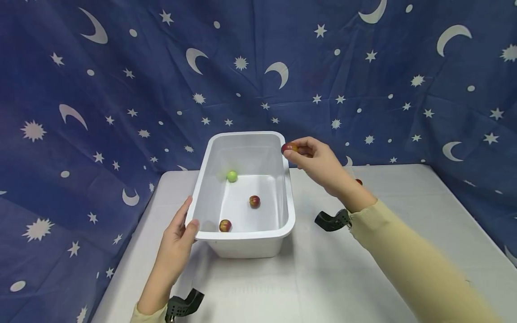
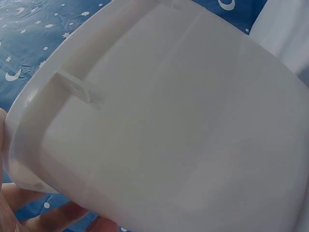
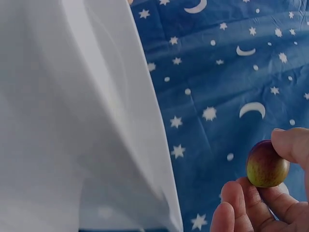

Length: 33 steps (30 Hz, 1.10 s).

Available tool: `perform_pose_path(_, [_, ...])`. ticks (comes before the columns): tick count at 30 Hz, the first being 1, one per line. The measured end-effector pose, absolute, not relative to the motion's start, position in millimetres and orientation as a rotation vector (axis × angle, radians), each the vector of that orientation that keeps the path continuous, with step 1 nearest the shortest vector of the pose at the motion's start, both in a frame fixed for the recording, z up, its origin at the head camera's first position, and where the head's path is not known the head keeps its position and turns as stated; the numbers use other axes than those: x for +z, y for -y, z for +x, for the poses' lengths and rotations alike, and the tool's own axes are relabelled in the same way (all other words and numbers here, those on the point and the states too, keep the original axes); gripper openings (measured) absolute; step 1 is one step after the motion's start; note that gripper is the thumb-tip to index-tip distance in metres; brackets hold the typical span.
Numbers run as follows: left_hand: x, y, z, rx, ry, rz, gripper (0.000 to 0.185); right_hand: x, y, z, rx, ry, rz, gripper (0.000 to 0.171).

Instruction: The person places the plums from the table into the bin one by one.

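Note:
A white plastic tub stands on the white table. Inside it lie a green ball-like fruit and two small red fruits. My right hand pinches another small red-green fruit over the tub's far right corner. My left hand grips the tub's near left rim, thumb on the rim. In the left wrist view the tub's outer wall fills the frame, with the fingers under its edge.
A blue cloth with white moons and stars hangs behind and beside the table. A small red object lies on the table behind my right wrist. Black wrist mounts show on both arms.

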<state>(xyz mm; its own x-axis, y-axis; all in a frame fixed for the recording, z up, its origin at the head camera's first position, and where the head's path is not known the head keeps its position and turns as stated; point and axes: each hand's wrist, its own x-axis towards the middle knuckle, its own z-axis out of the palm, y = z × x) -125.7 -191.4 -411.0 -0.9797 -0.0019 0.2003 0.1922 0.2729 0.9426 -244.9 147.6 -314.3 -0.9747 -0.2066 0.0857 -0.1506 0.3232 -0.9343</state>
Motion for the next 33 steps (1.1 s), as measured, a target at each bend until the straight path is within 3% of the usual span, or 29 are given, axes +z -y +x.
perform_pose_path(33, [-410,192,-125,-1.827,2.34,-0.187,0.053,-312,-48,-271,-1.602,-2.461,-0.445,0.037])
